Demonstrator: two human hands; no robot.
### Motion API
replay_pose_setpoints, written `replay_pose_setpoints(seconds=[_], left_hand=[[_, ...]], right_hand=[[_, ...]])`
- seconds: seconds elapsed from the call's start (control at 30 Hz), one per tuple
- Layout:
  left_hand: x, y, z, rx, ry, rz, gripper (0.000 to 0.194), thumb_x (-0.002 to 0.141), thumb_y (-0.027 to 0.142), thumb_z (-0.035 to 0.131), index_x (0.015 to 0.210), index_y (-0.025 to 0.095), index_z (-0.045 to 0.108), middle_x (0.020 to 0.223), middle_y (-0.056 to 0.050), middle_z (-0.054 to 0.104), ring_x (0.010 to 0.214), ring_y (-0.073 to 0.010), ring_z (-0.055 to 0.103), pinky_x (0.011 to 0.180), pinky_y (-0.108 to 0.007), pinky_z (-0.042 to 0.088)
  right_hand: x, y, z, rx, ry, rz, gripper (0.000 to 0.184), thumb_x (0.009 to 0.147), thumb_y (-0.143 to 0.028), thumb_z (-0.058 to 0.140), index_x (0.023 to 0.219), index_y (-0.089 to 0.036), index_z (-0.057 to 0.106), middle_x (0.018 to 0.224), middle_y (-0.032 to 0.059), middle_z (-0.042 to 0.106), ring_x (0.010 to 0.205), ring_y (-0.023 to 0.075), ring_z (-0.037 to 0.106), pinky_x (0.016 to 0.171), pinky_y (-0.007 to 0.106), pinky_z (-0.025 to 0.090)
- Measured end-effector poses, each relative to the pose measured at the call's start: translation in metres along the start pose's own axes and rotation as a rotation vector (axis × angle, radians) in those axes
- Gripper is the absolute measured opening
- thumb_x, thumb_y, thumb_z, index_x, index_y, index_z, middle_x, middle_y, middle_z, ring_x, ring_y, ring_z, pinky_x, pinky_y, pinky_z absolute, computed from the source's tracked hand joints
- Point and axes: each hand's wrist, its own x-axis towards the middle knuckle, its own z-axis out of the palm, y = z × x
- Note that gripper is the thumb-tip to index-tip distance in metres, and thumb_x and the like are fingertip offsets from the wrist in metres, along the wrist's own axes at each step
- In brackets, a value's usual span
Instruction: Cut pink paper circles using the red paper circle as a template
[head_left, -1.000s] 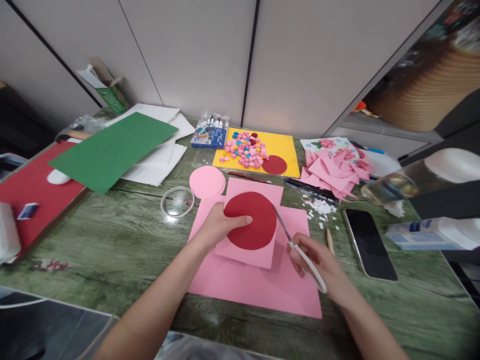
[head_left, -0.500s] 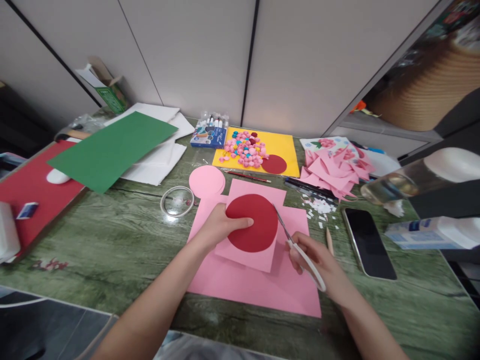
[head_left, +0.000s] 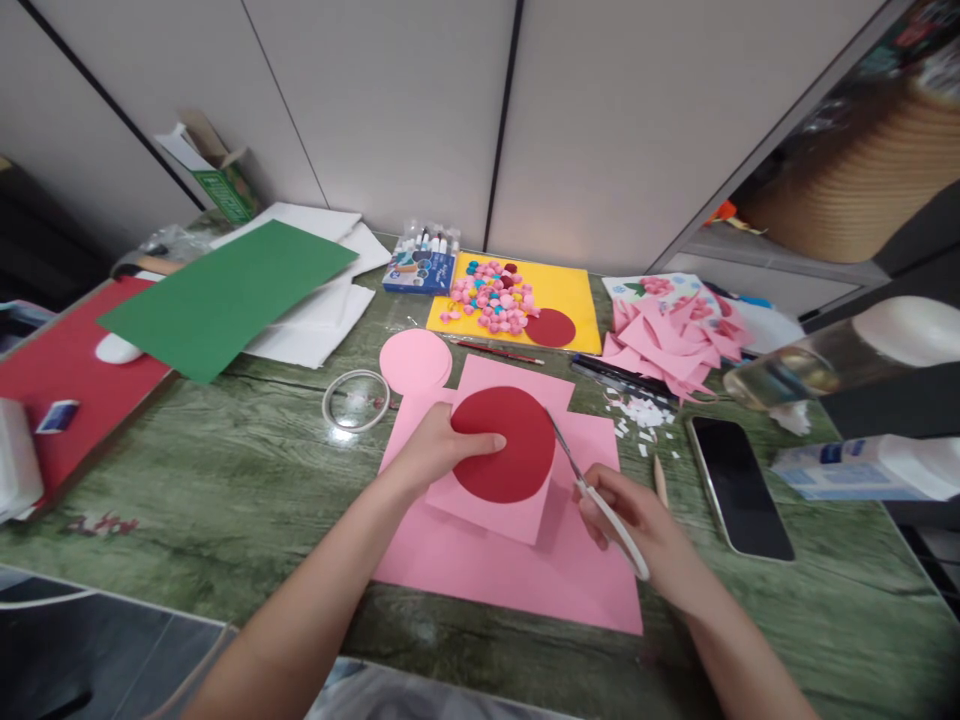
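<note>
My left hand (head_left: 442,448) pinches a red paper circle (head_left: 506,470) together with the pink paper (head_left: 495,520) beneath it, thumb lying on the red. In my right hand (head_left: 622,515) are white-handled scissors (head_left: 611,520), their blades at the circle's upper right edge. How far the blades are apart is hard to make out. A larger pink sheet (head_left: 592,590) lies flat on the table under both. Pink paper circles (head_left: 412,362) sit just beyond my left hand, beside a pale ring (head_left: 356,402).
Behind are a yellow sheet (head_left: 585,285) with pompoms (head_left: 495,298) and another red circle (head_left: 551,328), and a marker box (head_left: 418,272). To the right lie pink scraps (head_left: 667,345), a phone (head_left: 739,490) and bottles. Green paper (head_left: 232,295) lies at left.
The held pink paper's lower edge has shifted very slightly left. Both hands keep nearly the same place and grip; the whole view has moved a little.
</note>
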Motion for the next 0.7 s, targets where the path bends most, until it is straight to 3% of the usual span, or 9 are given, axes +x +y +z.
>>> replay_pose_setpoints(seconds=[0.7], left_hand=[[-0.0015, 0.0037, -0.0020, 0.104, -0.037, -0.053, 0.022, 0.057, 0.023, 0.075, 0.076, 0.014, 0.067, 0.078, -0.006, 0.073, 0.076, -0.0222, 0.067, 0.063, -0.028, 0.054]], right_hand=[[-0.0005, -0.0036, -0.0002, 0.040, -0.049, 0.012, 0.028, 0.085, -0.045, 0.051, 0.076, -0.019, 0.042, 0.061, -0.0042, 0.042, 0.056, 0.0106, 0.038, 0.055, 0.025, 0.031]])
